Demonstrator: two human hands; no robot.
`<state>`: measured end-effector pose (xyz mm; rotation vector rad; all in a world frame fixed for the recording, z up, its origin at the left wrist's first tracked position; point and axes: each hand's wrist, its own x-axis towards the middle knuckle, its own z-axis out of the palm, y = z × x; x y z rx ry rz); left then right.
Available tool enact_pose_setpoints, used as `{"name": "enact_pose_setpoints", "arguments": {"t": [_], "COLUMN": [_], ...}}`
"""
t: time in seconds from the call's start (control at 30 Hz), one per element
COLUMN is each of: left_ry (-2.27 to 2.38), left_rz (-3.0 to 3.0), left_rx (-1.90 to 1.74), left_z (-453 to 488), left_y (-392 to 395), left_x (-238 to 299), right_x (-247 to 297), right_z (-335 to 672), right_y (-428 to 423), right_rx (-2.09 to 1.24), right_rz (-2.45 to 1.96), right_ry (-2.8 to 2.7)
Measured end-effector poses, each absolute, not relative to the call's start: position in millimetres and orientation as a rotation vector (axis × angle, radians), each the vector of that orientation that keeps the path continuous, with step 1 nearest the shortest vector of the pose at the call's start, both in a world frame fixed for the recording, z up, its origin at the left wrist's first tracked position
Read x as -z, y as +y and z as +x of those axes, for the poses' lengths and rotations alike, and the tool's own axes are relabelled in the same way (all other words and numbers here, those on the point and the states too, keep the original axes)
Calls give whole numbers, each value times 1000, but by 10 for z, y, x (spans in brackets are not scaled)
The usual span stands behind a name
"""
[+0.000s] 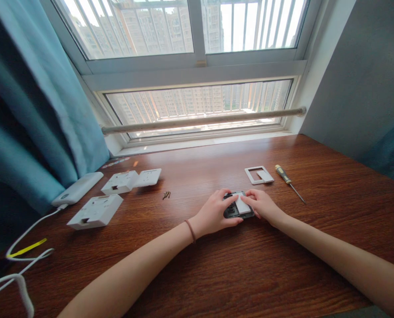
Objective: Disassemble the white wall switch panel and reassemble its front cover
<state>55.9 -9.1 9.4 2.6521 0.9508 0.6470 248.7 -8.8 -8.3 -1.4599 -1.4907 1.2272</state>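
A dark switch module (234,211) with a white rocker piece (242,205) on top lies on the wooden table (216,274). My left hand (213,214) grips its left side, fingers curled over the top edge. My right hand (265,205) holds its right side, fingers pressing on the white rocker. A white square frame (258,175) lies just beyond the hands, with a yellow-handled screwdriver (288,180) to its right.
Several small screws (166,194) lie left of the hands. Two white mounting boxes (96,211) (121,182) and a white cover plate (149,177) sit at the left, beside a white power bank (78,188) with a cable (21,247). Blue curtain (31,110) hangs left.
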Motion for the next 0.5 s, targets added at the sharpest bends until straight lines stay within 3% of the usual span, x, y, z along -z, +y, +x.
{"name": "enact_pose_setpoints", "arguments": {"t": [0.5], "left_ry": [976], "left_rz": [2709], "left_rx": [-673], "left_z": [552], "left_y": [-99], "left_x": [-61], "right_x": [103], "right_z": [2512], "right_y": [-82], "right_rx": [-1206], "right_rz": [-1424], "right_ry": [-1554]}}
